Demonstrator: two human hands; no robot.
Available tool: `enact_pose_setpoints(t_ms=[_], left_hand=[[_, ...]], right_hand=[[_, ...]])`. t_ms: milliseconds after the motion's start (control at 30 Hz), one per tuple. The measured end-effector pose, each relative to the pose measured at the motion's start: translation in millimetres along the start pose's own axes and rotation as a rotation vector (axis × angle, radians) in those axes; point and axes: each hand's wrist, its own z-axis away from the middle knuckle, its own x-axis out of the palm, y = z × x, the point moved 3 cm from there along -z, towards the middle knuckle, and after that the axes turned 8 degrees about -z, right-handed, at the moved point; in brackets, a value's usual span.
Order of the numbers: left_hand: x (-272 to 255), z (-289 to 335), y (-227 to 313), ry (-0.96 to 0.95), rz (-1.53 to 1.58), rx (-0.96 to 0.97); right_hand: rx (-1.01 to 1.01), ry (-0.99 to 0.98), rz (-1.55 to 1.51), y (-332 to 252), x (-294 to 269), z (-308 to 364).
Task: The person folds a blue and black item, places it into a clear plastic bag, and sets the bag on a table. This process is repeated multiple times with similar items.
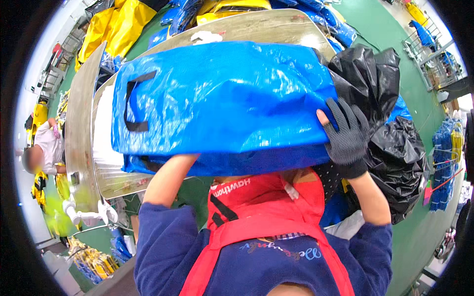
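A large glossy blue bag (232, 98) lies across the table in front of me, with a black strap handle (129, 106) on its left end. My left forearm (175, 172) reaches under the bag's near edge, and the bag hides that hand and its fingers. On the bag's right end rests my right hand (348, 133), in a dark grey knitted glove with a bare thumb tip. Its fingers are spread and stretched out over the blue surface near the edge. Crumpled black sheeting (365, 74) adjoins the bag there; I cannot tell whether the two are joined.
Beneath the bag is a wooden-topped table (266, 24). More black sheeting (397, 163) hangs at the right. Yellow material (116, 29) and blue bundles (335, 24) lie beyond. Another person (47, 143) is at the far left, past a second tabletop (79, 113). Racks (429, 49) stand right.
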Motion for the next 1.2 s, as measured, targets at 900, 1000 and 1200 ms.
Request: enact_pose_setpoints(t_ms=[900,1000,1200], left_hand=[[-32.4,19.0,52.6,-0.131,-0.071,0.124],[-34.5,18.2,51.1,-0.179,-0.099,0.117],[-30.6,9.0,57.7,-0.171,-0.142,0.14]], right_hand=[[0.649,-0.086,0.278,173.9,124.6,93.1],[0.805,-0.642,0.168,190.2,125.1,75.2],[0.707,-0.35,0.141,215.9,140.0,84.8]])
